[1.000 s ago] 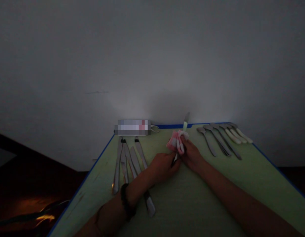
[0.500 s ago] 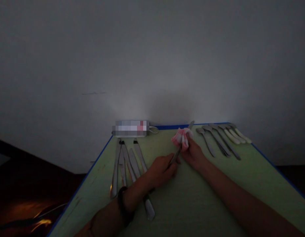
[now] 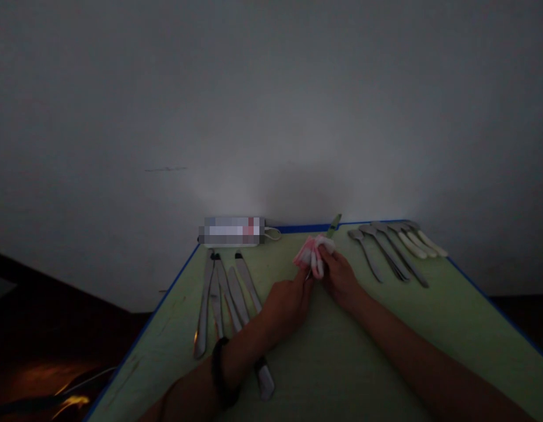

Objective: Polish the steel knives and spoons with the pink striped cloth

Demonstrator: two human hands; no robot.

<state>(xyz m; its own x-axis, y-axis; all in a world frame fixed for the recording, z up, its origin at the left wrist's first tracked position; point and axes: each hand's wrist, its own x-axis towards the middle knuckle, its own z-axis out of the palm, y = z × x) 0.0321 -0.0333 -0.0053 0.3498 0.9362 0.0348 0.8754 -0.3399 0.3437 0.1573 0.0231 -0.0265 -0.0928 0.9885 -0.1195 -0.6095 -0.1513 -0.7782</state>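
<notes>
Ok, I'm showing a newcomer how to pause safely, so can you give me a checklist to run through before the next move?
1. Left hand gripping the handle end of the knife: ok.
2. Right hand holding the pink-and-white cloth against it: ok.
3. Blade tip covered by cloth: not ok, it sticks out beyond.
4. Covered part of the blade clean: cannot tell, hidden.
5. Left forearm off the knives on the table: cannot tell, it hides parts of them.

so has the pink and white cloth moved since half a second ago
Yes: the cloth has shifted left and nearer the camera, judged against the white-handled utensils on the table.
</notes>
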